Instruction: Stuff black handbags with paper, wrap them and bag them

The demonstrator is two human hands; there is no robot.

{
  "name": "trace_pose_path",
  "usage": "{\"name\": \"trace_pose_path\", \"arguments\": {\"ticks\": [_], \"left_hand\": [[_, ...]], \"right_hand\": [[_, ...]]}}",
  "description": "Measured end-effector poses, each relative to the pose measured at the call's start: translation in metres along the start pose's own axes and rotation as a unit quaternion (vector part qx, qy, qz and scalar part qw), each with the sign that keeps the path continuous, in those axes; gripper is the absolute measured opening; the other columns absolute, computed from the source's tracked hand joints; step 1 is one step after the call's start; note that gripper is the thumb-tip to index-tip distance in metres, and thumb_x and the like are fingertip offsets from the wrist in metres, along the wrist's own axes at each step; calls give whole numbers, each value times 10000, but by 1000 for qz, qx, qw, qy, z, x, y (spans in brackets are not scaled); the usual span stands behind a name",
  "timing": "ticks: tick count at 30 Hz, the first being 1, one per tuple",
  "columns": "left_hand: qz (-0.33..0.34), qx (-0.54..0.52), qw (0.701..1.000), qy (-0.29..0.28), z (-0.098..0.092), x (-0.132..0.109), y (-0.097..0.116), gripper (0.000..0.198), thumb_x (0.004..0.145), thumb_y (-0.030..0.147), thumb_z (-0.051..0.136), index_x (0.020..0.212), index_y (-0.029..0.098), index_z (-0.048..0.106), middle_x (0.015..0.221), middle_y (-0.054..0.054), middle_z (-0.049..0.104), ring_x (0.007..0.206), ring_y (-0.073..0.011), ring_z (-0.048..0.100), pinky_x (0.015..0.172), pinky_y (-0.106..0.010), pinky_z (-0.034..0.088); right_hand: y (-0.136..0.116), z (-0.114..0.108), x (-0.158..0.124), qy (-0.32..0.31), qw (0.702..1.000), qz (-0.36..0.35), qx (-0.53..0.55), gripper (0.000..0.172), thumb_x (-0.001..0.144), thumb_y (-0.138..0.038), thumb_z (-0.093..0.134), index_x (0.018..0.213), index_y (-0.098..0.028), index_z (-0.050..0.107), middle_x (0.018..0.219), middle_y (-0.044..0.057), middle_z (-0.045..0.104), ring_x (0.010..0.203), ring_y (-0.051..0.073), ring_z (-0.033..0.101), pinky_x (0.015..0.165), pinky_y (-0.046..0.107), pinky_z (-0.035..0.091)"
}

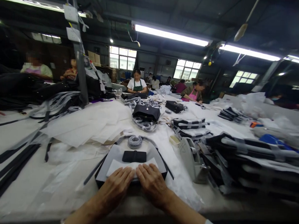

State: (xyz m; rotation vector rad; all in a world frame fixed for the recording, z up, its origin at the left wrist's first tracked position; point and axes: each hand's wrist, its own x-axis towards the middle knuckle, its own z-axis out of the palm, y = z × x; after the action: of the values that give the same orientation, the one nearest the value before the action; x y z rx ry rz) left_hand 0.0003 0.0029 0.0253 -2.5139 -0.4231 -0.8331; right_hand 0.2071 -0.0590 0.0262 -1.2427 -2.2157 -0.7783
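Directly before me a black handbag (98, 183) lies on the table, with a light grey sheet (151, 155) spread over it. My left hand (120, 181) and my right hand (151, 183) press side by side on a folded white paper (114, 166) at its near edge. The fingers of both hands are stretched out flat, and neither hand grips anything. Just beyond my fingertips sits a small black pouch-like piece (134, 156). Behind that is a wrapped coil of strap (134, 141). Part of the bag is hidden under my hands.
On the right are a grey tape dispenser (190, 156) and a stack of wrapped black straps (258, 173). Paper sheets (84, 122) and black strips (15, 165) lie to the left. Another black bag (146, 113) stands ahead. Co-workers, including a person in a green apron (137, 85), sit farther back.
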Motion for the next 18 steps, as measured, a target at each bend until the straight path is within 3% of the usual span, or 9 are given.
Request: {"name": "trace_pose_path", "arguments": {"ticks": [6,10,13,16,18], "left_hand": [[-36,86,996,-10,-11,-8,6,437,879,37,361,1229,143,600,1188,-114,688,949,-221,662,845,-349,507],[-60,94,994,0,-8,-24,18,467,896,32,357,1284,155,585,1273,-105,663,1129,-240,631,995,-392,450],[-66,77,995,9,-5,-30,24,467,915,53,361,1318,164,570,1272,-90,668,1149,-229,631,1026,-367,446],[-77,60,995,10,-6,-31,25,515,929,58,339,1401,174,509,1283,-83,663,1136,-203,642,1021,-318,459],[-95,50,994,19,-6,-30,25,568,927,45,314,1463,186,441,1289,-79,660,1143,-191,641,1045,-304,445]], "right_hand": [[-5,0,14,-20,997,-27,70,244,988,-158,390,1127,-125,587,1018,107,693,949,217,622,839,376,477],[-23,2,7,-13,996,-8,92,264,973,-139,401,1167,-121,579,1023,100,701,962,218,629,875,381,481],[-23,-7,6,-36,991,17,124,267,953,-235,484,1175,-136,595,1088,104,709,1005,232,636,905,370,483],[14,-23,17,-100,976,93,170,251,966,-328,511,1150,-214,637,1092,43,725,1000,164,655,919,261,475],[59,-28,28,-151,958,226,90,270,1003,-279,446,1182,-250,647,1120,23,724,1035,129,650,942,218,453]]}}
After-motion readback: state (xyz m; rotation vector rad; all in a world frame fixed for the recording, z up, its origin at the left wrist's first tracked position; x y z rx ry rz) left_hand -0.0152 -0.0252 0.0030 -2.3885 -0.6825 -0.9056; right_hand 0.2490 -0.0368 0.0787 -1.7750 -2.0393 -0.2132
